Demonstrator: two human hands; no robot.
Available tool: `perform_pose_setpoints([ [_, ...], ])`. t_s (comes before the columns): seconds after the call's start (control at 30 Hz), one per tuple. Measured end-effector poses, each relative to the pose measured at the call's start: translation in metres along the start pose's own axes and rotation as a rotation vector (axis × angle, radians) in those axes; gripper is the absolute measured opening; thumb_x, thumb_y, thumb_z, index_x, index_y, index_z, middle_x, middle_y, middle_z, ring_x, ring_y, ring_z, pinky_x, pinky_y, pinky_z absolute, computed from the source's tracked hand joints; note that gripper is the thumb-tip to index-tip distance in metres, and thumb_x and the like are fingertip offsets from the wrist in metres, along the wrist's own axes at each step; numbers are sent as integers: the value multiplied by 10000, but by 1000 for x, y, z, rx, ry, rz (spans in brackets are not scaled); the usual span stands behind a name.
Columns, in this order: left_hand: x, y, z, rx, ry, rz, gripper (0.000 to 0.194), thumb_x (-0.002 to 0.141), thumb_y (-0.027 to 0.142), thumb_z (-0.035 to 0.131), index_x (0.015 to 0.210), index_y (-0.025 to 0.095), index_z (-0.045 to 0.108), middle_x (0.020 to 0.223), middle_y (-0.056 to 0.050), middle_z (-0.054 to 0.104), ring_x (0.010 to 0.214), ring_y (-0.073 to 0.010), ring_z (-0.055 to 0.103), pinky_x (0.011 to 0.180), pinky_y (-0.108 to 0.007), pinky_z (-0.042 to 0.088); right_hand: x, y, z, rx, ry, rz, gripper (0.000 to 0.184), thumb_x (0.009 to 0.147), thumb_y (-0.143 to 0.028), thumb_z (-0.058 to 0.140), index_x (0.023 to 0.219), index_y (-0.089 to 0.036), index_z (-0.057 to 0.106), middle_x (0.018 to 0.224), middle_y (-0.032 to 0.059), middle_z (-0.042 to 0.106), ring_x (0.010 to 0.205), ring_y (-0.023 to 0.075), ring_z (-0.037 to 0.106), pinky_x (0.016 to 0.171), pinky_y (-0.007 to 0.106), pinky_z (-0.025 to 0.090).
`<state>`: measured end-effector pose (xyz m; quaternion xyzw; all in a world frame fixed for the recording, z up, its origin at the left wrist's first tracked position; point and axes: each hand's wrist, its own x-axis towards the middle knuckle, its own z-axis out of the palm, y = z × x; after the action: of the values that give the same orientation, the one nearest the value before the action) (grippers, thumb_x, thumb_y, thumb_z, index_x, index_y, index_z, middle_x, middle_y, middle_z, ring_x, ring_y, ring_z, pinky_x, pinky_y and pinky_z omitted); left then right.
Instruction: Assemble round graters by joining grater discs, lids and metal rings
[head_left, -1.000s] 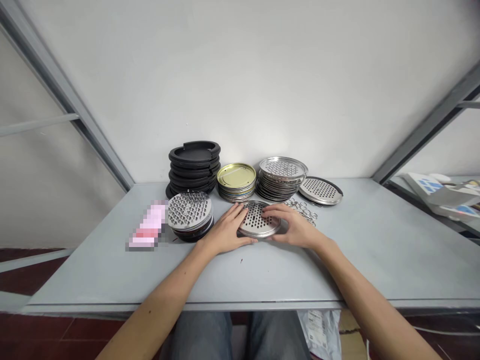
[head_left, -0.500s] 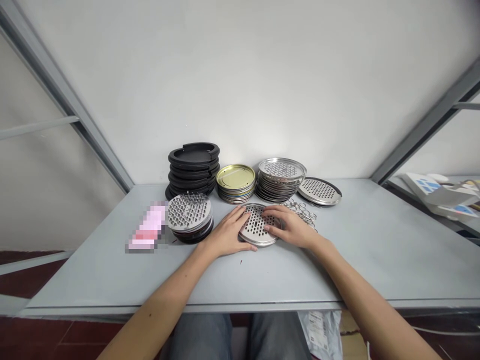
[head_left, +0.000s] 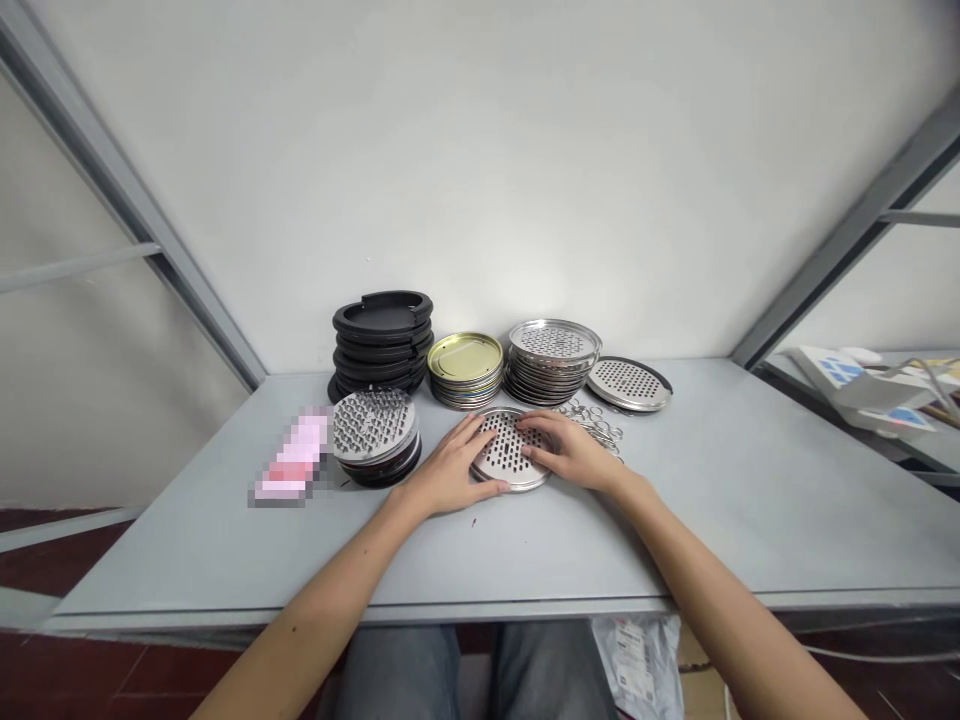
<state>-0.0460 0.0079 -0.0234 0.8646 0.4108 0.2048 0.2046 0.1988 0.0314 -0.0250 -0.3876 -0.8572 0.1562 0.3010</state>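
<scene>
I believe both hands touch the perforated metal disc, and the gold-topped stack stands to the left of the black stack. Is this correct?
Not quite: the gold-topped stack stands to the right of the black stack, as the head view shows. The left hand and right hand do touch the perforated metal disc.

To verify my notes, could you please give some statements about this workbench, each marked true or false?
1. Left hand and right hand both touch the round silver metal disc. True.
2. The disc has no holes. False: it has many.
3. Small silver metal rings lie right of the disc. True.
4. The stack of round black rimmed pieces stands left of the gold-topped stack of round metal plates. True.
5. The gold-topped stack is taller. False: the black one is.
</scene>
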Motion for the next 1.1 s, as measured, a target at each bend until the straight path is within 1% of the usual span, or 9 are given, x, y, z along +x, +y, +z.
perform_pose_setpoints([
  [0.13,-8,27,-5,-34,187,10,483,841,399,587,1271,191,518,1430,-107,426,1342,-252,374,1121,-419,324,0,4,-2,35,0,0,312,834,-341,603,1110,-200,632,1175,102,630,1112,248,574,985,435,447],
  [0.2,-13,46,-14,-65,311,26,345,866,348,559,1170,185,578,1271,-98,571,1209,-223,514,1062,-384,399,0,6,-5,58,-14,-3,311,818,-309,615,1109,-199,632,1176,98,633,1107,243,579,982,426,449],
  [0.27,-17,65,-31,-86,370,56,244,888,315,526,1084,196,610,1117,-68,650,1073,-195,592,959,-348,475,-1,6,-7,77,-23,-6,316,804,-291,623,1105,-195,631,1170,97,638,1094,242,587,970,420,458],
  [0.37,-13,80,-66,-2,486,116,205,883,294,533,1037,193,624,1046,-51,669,985,-179,613,896,-325,494,-1,5,-8,84,-30,-7,327,793,-281,623,1106,-184,631,1169,103,636,1087,245,591,958,416,464],
  [0.43,-3,75,-93,129,568,137,186,878,286,529,995,181,627,1013,-51,668,989,-187,601,909,-343,479,-1,5,-7,69,-33,-14,318,794,-268,611,1099,-179,638,1178,108,629,1091,247,586,962,419,459],
  [0.5,11,60,-118,303,614,116,202,864,291,530,1001,173,621,1059,-60,646,1053,-214,565,956,-383,444,-1,5,-5,56,-29,-25,297,798,-259,598,1080,-178,650,1178,111,625,1090,249,584,968,424,452],
  [0.63,31,19,-152,566,571,-39,345,855,319,528,1148,141,568,1235,-117,568,1186,-258,485,1022,-402,380,-1,8,-1,56,-12,-31,296,797,-266,601,1076,-182,654,1170,114,626,1094,255,578,977,431,442],
  [0.8,33,-8,-161,701,429,-139,355,892,332,463,1151,128,594,1163,-121,639,1104,-271,566,970,-407,409,-1,9,-2,62,-13,-29,306,794,-267,604,1084,-181,653,1175,117,621,1104,256,573,985,432,437],
  [1.1,31,-11,-164,731,438,-179,309,895,303,460,1124,207,643,1118,-60,685,1025,-269,617,866,-393,453,-1,10,-1,61,-18,-24,310,798,-274,604,1090,-182,651,1183,118,615,1110,257,567,988,435,432],
])
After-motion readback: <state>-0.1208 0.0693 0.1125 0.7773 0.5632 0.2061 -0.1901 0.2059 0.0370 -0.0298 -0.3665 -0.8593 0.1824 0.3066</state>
